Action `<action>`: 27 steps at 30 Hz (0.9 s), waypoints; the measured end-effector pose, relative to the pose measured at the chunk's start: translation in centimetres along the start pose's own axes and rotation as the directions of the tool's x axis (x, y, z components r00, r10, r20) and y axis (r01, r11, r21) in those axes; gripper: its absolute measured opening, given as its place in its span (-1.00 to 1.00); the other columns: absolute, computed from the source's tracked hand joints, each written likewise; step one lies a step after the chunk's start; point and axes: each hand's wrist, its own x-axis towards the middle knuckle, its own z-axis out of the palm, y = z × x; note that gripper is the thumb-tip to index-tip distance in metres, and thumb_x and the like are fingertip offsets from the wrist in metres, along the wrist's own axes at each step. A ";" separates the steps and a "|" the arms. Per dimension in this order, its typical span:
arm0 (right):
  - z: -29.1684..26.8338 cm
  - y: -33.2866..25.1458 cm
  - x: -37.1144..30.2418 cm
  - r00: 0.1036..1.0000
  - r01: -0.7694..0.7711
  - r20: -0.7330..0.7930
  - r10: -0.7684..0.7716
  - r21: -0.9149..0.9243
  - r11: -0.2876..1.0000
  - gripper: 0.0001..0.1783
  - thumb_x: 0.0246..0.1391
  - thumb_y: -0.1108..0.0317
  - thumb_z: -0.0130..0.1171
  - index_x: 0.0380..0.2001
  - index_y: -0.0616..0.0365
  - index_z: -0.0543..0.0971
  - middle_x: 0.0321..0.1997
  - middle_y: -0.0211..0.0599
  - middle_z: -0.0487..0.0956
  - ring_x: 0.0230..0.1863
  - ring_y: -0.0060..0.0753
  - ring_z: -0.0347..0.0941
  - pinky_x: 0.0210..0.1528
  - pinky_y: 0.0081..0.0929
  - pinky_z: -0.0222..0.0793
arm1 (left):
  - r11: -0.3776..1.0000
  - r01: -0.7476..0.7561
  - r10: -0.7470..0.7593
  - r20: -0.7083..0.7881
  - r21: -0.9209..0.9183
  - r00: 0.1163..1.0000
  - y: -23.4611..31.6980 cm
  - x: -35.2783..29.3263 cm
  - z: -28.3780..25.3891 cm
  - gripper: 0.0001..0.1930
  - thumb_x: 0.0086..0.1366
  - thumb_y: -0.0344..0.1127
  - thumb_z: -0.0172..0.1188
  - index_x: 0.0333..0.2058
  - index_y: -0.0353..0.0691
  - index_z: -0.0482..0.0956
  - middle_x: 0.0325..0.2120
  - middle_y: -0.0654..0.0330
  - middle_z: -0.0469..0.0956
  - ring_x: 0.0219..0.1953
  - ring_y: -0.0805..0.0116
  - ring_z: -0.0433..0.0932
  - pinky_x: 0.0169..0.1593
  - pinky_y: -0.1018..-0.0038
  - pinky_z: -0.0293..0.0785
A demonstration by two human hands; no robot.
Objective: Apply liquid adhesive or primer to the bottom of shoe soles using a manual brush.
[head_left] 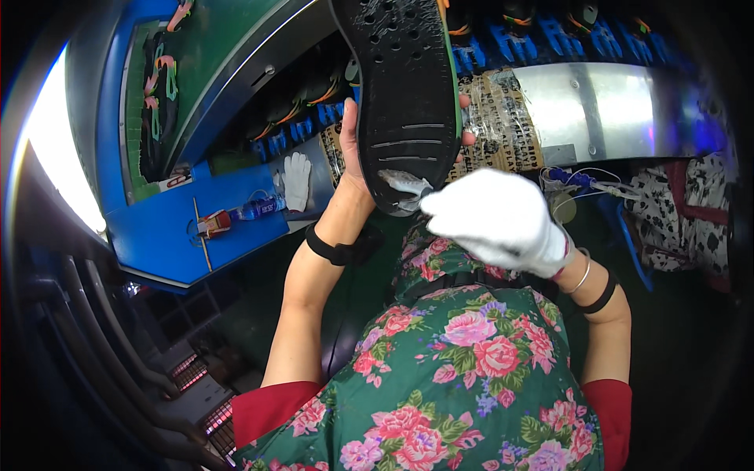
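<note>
A long black shoe sole (404, 94) is held up in front of me, its green edge to the right and its heel end toward me. My bare left hand (352, 149) grips it from behind, thumb at the left edge and fingertips showing past the right edge. A shiny, pale wet-looking patch (404, 182) lies on the heel. Right beside that heel is my right hand (495, 220) in a white knitted glove, its fingers closed. A small greyish tip (412, 202) shows between glove and heel; what it belongs to is hidden.
Behind the sole runs a metal ledge (585, 106) partly covered with printed tape, with blue racks (550, 43) of footwear beyond. On the left, a blue table (165, 243) carries a bottle (259, 207) and a white glove (297, 180). Spotted fabric (683, 208) hangs at right.
</note>
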 end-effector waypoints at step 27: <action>0.1 -0.9 -0.5 0.988 0.061 0.140 -0.067 0.046 0.997 -0.65 0.11 0.44 0.35 0.00 0.01 0.74 0.02 -0.33 0.75 -0.07 -0.22 0.70 -0.09 -0.34 0.64 | 0.967 0.253 -0.248 -0.231 -0.010 0.941 4.2 0.9 1.2 -0.52 0.44 -0.08 0.21 0.12 -0.39 0.62 -0.04 -0.09 0.72 -0.11 0.13 0.77 0.05 0.25 0.73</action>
